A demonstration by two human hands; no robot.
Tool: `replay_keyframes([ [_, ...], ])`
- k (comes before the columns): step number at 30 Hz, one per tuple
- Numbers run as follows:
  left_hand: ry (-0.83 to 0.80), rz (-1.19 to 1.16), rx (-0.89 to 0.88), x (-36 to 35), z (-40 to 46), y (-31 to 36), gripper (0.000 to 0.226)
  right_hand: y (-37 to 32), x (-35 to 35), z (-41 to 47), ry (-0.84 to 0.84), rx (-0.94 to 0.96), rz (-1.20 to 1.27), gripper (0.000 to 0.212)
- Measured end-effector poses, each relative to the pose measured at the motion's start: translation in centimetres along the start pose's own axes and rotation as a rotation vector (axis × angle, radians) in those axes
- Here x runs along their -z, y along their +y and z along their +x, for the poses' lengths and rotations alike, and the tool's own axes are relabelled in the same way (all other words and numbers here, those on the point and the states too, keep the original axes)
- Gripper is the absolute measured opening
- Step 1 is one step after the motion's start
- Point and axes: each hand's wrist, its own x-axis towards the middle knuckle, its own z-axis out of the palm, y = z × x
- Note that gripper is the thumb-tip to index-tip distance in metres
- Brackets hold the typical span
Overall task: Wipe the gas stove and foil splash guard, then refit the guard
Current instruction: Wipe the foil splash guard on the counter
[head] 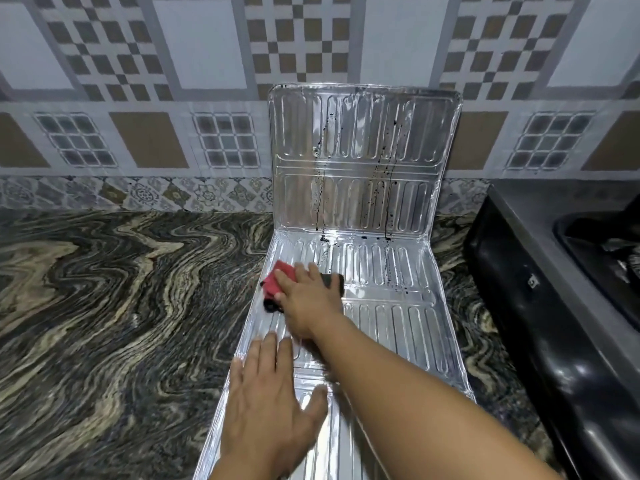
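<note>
The silver foil splash guard [391, 306] lies folded on the marbled counter: one panel flat, the far panel upright against the tiled wall. Dark drip streaks run down the upright panel and spot the flat one. My right hand [308, 299] presses a red and black cloth [277, 280] onto the left part of the flat panel. My left hand [273, 403] lies flat, fingers spread, on the near end of the guard. The black gas stove [540, 306] stands at the right edge, apart from the guard.
The dark swirled stone counter [114, 306] stretches to the left. A patterned tiled wall [173, 98] rises behind the guard. A burner recess with a pan support [609, 258] shows on the stove's top at the far right.
</note>
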Motion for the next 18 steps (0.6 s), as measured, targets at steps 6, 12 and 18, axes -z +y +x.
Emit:
replay_keyframes([
  [6, -0.01, -0.01, 0.023, 0.2, -0.2, 0.1, 0.09, 7.1, 0.8, -2.1, 0.087, -0.194, 0.052, 0.053],
  [12, -0.041, -0.004, 0.013, 0.5, -1.5, 0.4, 0.09, 12.1, 1.2, -4.9, 0.156, -0.344, 0.047, 0.052],
  [18, -0.045, -0.01, -0.007, 0.4, -4.2, 0.1, 0.088, 13.8, 0.2, -8.8, 0.294, -0.487, 0.048, 0.048],
])
